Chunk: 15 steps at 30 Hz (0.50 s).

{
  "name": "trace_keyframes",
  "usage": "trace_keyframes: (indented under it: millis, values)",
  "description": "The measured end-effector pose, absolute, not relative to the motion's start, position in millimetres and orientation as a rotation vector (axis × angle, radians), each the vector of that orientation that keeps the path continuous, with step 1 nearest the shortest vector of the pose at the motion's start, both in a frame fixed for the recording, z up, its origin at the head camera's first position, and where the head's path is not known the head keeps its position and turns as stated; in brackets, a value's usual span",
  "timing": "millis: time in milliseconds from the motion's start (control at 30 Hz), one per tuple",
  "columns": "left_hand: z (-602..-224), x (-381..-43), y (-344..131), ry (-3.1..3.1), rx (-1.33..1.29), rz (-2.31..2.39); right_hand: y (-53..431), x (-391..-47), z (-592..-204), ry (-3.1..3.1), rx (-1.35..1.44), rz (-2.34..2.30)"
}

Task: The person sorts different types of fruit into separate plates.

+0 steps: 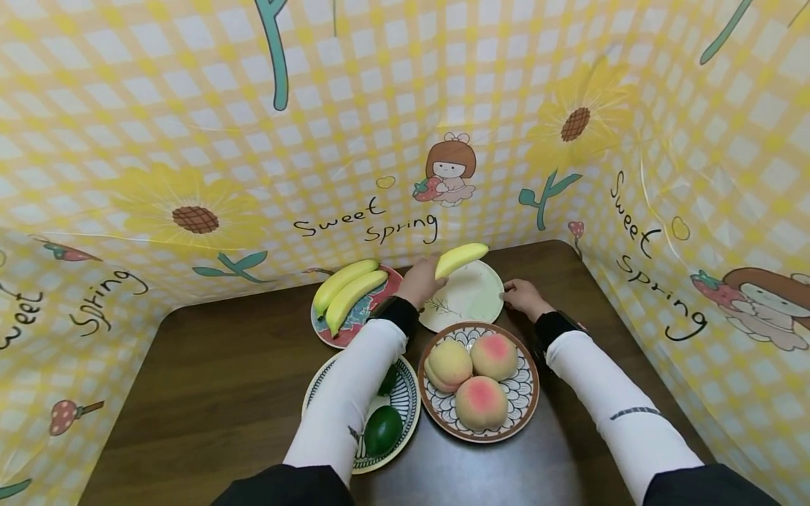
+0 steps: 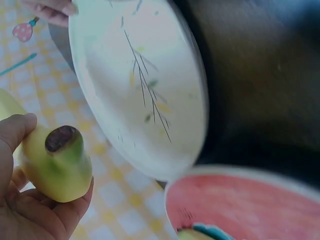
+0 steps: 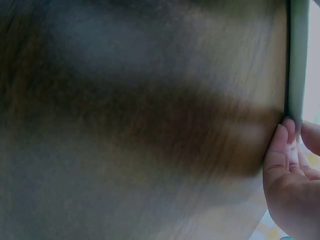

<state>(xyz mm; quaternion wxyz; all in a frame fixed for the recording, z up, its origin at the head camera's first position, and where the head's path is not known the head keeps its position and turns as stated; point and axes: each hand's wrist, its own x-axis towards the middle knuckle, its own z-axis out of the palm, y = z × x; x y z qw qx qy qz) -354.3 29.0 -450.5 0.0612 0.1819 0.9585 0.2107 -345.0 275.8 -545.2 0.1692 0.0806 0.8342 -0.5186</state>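
Observation:
My left hand (image 1: 422,282) grips a yellow banana (image 1: 463,258) near its stem end, above the left part of a pale plate (image 1: 477,299). In the left wrist view the thumb and fingers wrap the banana (image 2: 55,165), its dark stem tip facing the camera. At the pale plate's right rim my right hand (image 1: 524,296) pinches the edge. The right wrist view shows the fingers (image 3: 278,150) at the plate's edge, the thumb on the other side. Apart from a leafy sprig print, the pale plate (image 2: 135,90) bears nothing visible.
Two bananas (image 1: 351,292) lie on a red and blue plate (image 1: 331,337) to the left. Three peaches (image 1: 482,403) fill a brown-rimmed plate (image 1: 479,438) in front. A green avocado-like fruit (image 1: 383,431) and another, partly hidden by my left sleeve, sit on a patterned plate (image 1: 414,414). Checked cloth walls (image 1: 354,161) border the table.

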Motion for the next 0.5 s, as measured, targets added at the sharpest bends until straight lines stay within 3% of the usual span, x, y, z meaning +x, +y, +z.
trace_keyframes:
  millis: [67, 167, 267, 400, 500]
  values:
    - [-452.7, -354.2, 35.4, 2.890, 0.570, 0.652, 274.8, -343.8, -540.9, 2.372, 0.233, -1.475]
    - [-458.0, -353.1, 43.1, 2.859, 0.588, 0.670, 291.0, -373.0, -590.4, 2.380, 0.191, -1.525]
    - [-467.8, -353.2, 49.5, 2.821, 0.578, 0.687, 290.6, -370.5, -591.1, 2.414, 0.167, -1.535]
    - [-484.0, -354.2, 56.0, 2.793, 0.523, 0.654, 270.0, -335.7, -535.8, 2.459, 0.227, -1.449]
    - [-490.1, -353.5, 59.4, 2.790, 0.481, 0.588, 269.7, -334.4, -535.7, 2.455, 0.240, -1.444]
